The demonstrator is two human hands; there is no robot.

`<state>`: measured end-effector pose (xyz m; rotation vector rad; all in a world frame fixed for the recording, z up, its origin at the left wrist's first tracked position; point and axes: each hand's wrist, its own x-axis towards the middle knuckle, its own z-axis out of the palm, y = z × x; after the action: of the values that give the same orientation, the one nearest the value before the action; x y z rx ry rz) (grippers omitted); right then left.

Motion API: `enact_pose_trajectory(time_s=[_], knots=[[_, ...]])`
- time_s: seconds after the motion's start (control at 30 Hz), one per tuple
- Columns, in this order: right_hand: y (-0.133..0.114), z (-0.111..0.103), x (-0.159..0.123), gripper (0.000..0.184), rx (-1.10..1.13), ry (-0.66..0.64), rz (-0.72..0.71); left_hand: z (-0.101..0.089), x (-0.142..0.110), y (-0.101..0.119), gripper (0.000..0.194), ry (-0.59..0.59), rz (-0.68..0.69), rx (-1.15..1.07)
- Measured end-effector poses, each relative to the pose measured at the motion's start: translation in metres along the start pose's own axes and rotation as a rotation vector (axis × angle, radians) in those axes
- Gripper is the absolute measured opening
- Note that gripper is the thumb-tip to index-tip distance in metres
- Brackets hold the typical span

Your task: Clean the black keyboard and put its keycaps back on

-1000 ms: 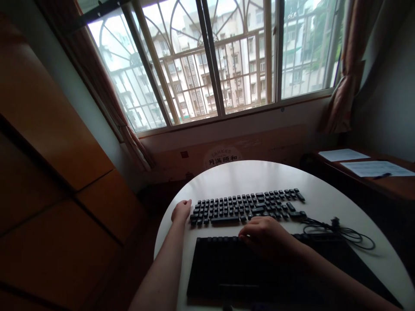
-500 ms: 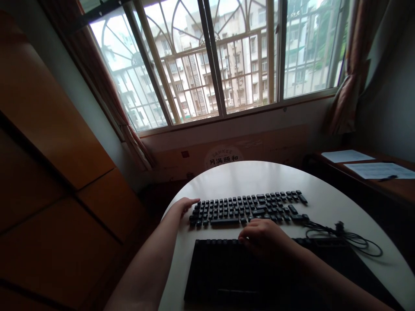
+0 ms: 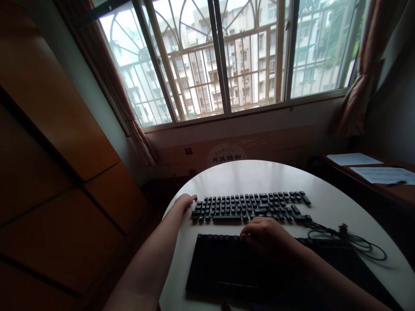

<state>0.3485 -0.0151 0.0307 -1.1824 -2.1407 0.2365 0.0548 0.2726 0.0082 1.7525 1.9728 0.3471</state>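
Observation:
Rows of loose black keycaps (image 3: 236, 207) lie spread on the white round table (image 3: 246, 172), laid out like a keyboard. At their left end my left hand (image 3: 185, 201) pinches one small dark keycap (image 3: 195, 198) between its fingertips. Nearer to me is a black keyboard body (image 3: 220, 265), with a line of keycaps along its far edge. Over that edge my right hand (image 3: 267, 233) rests, fingers curled together at the row. Whatever its fingertips hold or press is hidden.
A coiled black cable (image 3: 356, 242) lies right of the keycaps. Papers (image 3: 382, 175) and a dark pen (image 3: 397, 183) are on a brown side table at the right. Wooden cabinets (image 3: 58, 207) stand left, and a barred window (image 3: 223, 65) is behind.
My left fingers have closed on a keycap at the upper left corner and drawn it slightly away from the rows. My right hand stays at the keyboard's far edge. The view has shifted slightly.

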Motion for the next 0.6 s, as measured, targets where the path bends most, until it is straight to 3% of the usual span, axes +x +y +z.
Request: enact_pose_trajectory(time_s=[0.1, 0.2, 0.4, 0.6], knots=[[-0.001, -0.001, 0.000, 0.019, 0.012, -0.005, -0.001, -0.002, 0.001, -0.007, 0.036, -0.043, -0.051, -0.014], [-0.001, -0.002, 0.001, 0.019, 0.014, -0.005, -0.013, -0.003, -0.005, -0.016, 0.036, 0.010, -0.026, -0.030], [-0.002, -0.002, 0.000, 0.018, 0.006, -0.001, -0.027, 0.002, -0.028, -0.035, 0.033, 0.232, 0.256, -0.057], [0.000, -0.001, 0.000, 0.021, 0.001, -0.017, -0.020, 0.010, -0.032, -0.035, 0.023, 0.320, 0.507, -0.016]])
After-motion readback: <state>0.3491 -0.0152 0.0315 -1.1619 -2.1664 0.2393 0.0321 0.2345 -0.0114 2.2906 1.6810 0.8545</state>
